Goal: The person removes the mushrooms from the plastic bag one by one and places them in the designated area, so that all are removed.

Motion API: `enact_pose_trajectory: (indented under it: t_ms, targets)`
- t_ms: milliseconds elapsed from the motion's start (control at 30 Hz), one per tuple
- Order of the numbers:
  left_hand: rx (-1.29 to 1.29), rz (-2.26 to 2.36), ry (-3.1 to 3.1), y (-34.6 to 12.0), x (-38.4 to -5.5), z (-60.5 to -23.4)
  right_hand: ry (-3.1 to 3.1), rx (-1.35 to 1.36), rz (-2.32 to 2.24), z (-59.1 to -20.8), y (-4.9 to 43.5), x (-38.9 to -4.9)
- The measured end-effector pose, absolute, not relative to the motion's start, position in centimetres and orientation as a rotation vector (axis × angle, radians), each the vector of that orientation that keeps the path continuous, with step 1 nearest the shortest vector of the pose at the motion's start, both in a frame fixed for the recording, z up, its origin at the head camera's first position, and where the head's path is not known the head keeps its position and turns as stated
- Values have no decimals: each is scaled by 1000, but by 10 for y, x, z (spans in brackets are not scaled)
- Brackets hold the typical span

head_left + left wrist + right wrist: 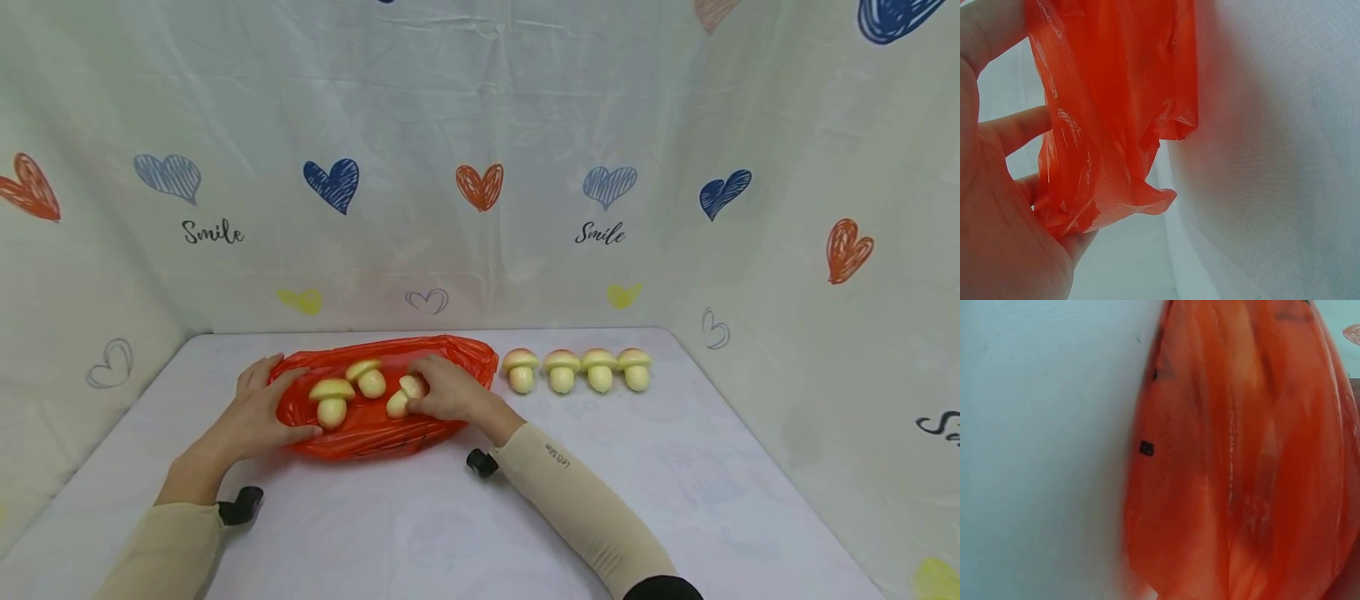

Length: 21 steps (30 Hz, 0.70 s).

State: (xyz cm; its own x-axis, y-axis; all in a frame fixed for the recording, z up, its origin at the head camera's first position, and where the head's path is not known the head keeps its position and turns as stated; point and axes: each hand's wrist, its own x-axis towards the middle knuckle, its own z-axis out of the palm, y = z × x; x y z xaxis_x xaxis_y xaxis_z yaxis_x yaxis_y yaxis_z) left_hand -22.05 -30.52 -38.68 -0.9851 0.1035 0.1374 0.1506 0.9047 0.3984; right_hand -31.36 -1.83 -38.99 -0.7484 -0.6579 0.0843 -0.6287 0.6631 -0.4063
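Note:
A red plastic bag lies on the table with its mouth spread wide. My left hand holds its left end, thumb at the near edge and fingers at the far edge; in the left wrist view the bag's folds hang against the fingers. Two toy mushrooms with yellow-green caps and pale stems rest in the bag. Over its right part, my right hand grips a third mushroom inside the mouth. In the right wrist view the bag's side fills much of the picture and hides the fingers.
Several more toy mushrooms stand in a row to the right of the bag, caps up. The white-covered table meets a hanging cloth printed with hearts at its back and sides.

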Motion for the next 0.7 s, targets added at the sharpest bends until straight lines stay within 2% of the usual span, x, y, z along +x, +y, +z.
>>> enact_pose_trajectory:
  t_ms: [267,700]
  targets:
    - [-214,-636,-2958,-306,-221,-387,2785,-1226,-604,-389,-18,-319]
    - [-205,-632,-2962,-305,-222,-388,2844,-1192,-573,-396,-26,-315]
